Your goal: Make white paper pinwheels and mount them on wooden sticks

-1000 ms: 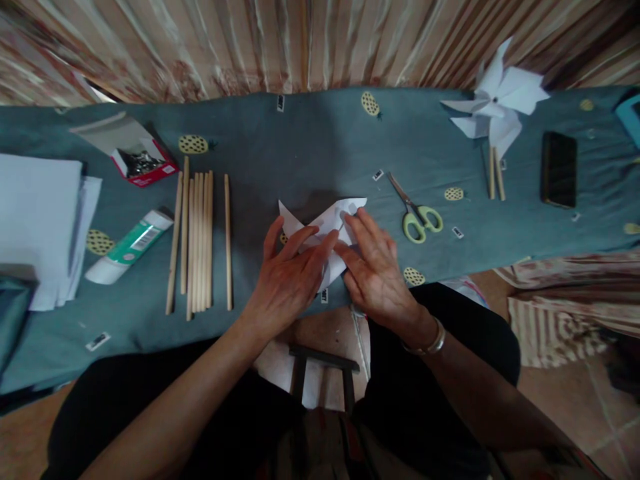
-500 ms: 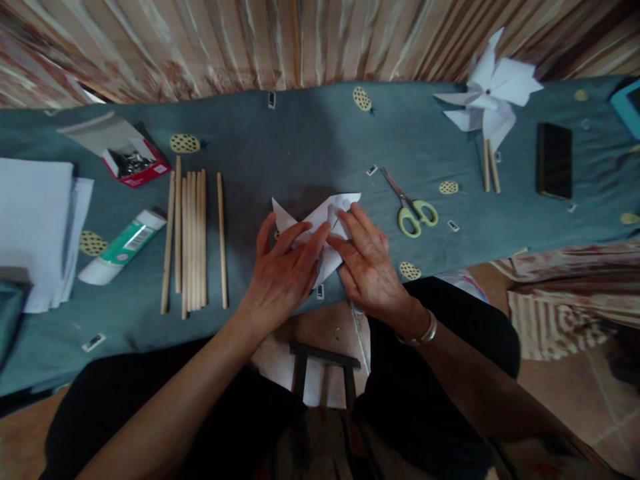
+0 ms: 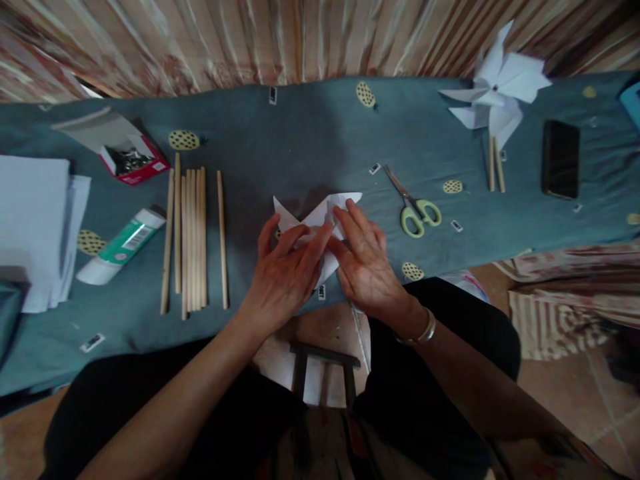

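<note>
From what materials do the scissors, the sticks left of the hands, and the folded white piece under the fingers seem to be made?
Scissors: blades probably metal, greyish; handles likely plastic, uniformly light green.
Sticks: apparently bare wood, pale tan and matte.
White piece: most likely paper, matte, with thin edges and pointed folded corners.

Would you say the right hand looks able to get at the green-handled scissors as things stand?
Probably yes: the scissors lie beside the right hand, with only tablecloth between, though that hand is on the white paper.
</note>
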Motion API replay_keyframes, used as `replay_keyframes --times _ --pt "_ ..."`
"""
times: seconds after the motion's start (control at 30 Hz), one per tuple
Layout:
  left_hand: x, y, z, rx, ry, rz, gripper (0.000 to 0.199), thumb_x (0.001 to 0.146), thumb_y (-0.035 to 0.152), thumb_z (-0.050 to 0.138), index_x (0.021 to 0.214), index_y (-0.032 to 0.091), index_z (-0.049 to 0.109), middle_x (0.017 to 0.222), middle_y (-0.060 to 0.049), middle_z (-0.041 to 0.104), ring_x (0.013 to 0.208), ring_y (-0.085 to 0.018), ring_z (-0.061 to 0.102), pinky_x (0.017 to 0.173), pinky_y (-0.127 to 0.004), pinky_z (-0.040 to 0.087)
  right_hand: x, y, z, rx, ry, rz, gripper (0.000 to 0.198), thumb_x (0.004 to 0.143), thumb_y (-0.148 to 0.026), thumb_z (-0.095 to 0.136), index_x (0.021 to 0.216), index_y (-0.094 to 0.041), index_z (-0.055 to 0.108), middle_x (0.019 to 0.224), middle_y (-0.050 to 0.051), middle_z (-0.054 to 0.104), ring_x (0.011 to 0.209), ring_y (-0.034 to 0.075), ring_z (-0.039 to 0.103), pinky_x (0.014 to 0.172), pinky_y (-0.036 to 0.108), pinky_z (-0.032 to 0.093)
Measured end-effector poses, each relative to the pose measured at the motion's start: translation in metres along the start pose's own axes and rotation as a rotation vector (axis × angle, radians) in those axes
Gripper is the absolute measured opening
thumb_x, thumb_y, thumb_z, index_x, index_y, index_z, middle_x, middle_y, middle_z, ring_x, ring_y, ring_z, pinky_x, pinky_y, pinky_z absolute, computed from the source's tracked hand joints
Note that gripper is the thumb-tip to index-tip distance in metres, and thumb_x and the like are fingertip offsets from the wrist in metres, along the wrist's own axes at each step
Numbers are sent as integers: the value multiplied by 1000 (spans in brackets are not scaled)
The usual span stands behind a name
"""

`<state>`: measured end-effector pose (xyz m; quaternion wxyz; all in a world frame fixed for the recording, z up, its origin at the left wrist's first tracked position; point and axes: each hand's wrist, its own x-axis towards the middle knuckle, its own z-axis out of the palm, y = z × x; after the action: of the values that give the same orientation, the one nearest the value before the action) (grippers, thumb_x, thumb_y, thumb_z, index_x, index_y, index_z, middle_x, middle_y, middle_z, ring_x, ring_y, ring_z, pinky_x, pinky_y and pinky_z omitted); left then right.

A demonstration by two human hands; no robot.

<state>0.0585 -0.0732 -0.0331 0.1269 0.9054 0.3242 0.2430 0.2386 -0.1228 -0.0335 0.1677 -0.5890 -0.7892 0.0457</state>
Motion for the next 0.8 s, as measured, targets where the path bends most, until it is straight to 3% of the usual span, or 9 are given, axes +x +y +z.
replay_keyframes --times 0.23,0.43,0.63,0.8 --pt "0 -1 1 31 33 27 60 95 17 46 152 22 29 96 -2 74 122 -23 58 121 -53 19 0 2 0 -17 39 -39 40 99 -17 32 133 -16 54 153 16 42 152 31 21 114 54 34" --pt "-1 -1 2 4 16 6 58 94 19 49 149 23 35 95 -1 74 124 -23 57 121 -55 19 -4 1 -12 57 -2 9 45 96 -16 38 137 -28 52 158 6 38 153 30 21 117 54 31" --pt "-1 -1 2 -48 18 7 58 92 17 51 149 18 37 97 -6 75 124 -26 56 121 -57 18 -4 3 -8 44 4 -22 39 96 -16 37 128 -21 59 155 10 42 152 28 21 116 56 33" --pt "-1 -2 1 -77 18 26 56 91 17 52 145 17 39 102 -6 75 128 -27 55 120 -59 19 -3 5 -5 108 1 -16 40 95 -14 39 128 -22 60 158 8 39 153 28 20 116 55 33"
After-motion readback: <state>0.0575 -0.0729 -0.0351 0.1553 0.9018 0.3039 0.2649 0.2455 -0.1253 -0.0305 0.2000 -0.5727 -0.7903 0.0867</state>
